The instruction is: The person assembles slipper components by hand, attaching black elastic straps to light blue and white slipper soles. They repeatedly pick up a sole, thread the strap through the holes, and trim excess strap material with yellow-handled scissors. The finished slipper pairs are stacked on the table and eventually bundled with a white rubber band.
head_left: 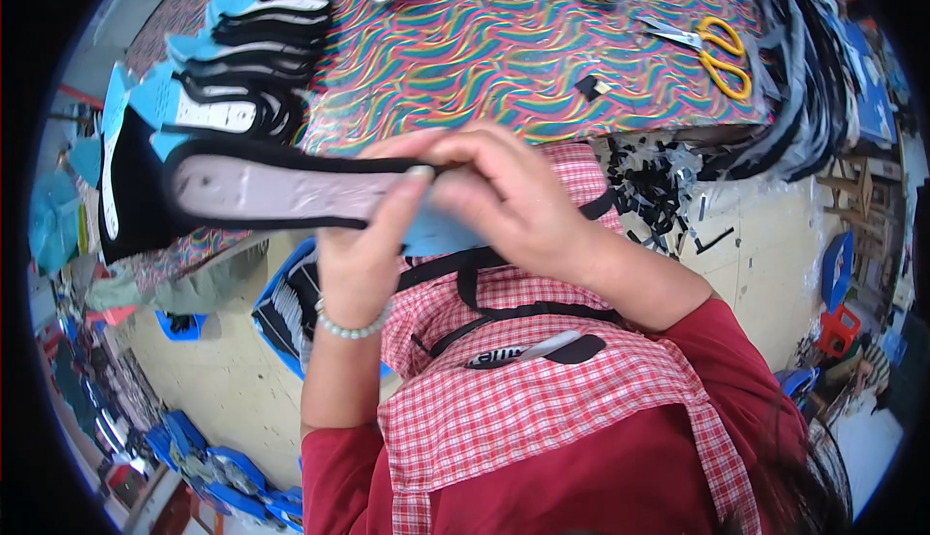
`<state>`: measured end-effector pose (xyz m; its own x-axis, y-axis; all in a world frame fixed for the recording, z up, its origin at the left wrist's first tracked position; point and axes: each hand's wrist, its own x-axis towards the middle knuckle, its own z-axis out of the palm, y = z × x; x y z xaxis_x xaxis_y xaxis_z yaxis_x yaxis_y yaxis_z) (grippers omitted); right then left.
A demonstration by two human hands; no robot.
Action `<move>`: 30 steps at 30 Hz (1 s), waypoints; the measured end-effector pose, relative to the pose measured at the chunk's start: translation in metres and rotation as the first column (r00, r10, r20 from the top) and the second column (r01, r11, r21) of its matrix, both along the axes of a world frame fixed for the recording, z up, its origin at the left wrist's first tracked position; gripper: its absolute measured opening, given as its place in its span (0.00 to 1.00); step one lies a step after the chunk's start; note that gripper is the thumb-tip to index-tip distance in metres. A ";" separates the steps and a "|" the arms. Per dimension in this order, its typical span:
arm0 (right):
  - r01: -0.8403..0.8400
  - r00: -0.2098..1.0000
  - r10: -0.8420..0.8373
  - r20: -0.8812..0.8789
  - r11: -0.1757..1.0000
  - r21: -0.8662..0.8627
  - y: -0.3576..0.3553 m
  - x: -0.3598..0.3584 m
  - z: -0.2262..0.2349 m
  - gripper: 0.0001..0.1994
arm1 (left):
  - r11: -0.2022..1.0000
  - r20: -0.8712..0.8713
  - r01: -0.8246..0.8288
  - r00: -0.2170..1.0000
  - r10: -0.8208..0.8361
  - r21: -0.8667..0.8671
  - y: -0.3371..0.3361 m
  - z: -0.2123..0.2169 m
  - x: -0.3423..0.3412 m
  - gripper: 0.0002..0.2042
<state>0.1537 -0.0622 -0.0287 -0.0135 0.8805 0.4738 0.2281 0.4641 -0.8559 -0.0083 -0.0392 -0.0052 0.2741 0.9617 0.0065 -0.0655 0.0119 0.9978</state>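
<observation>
Apron: red-and-white checked apron over a red top, nearest the camera; a pen sits in its pocket.
Left stack: black and pale insole pieces with blue backing lie overlapped at the table's left edge, some hanging past it.
Insole: long pale insole with a black rim is held level above the table's near edge, its free tip pointing left over the stack.
Left hand: left hand, a bead bracelet on the wrist, is closed on the insole's right end, thumb up over the rim.
Right hand: right hand is curled around the same end, touching the left hand, with a light blue sheet under the fingers.
Table: wavy multicoloured table top lies bare in its middle, far of the hands.
Scissors: yellow-handled scissors lie far right, near the table's right edge.
Floor: black offcuts are scattered right of the hands.
</observation>
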 end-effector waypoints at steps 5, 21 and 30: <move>-0.248 0.938 0.289 0.191 0.945 -0.214 -0.014 0.049 -0.018 0.11 | 0.898 -0.202 0.158 0.945 -0.259 -0.410 0.009 0.022 -0.058 0.14; 0.530 0.719 -0.168 0.674 0.760 -0.376 0.000 0.228 0.011 0.35 | 0.789 0.408 0.135 0.900 0.155 -0.599 0.043 -0.011 0.020 0.12; -0.313 0.892 0.451 0.036 0.673 -0.670 -0.029 0.076 0.035 0.41 | 0.783 0.617 0.238 0.754 0.224 -0.575 0.047 0.003 -0.024 0.14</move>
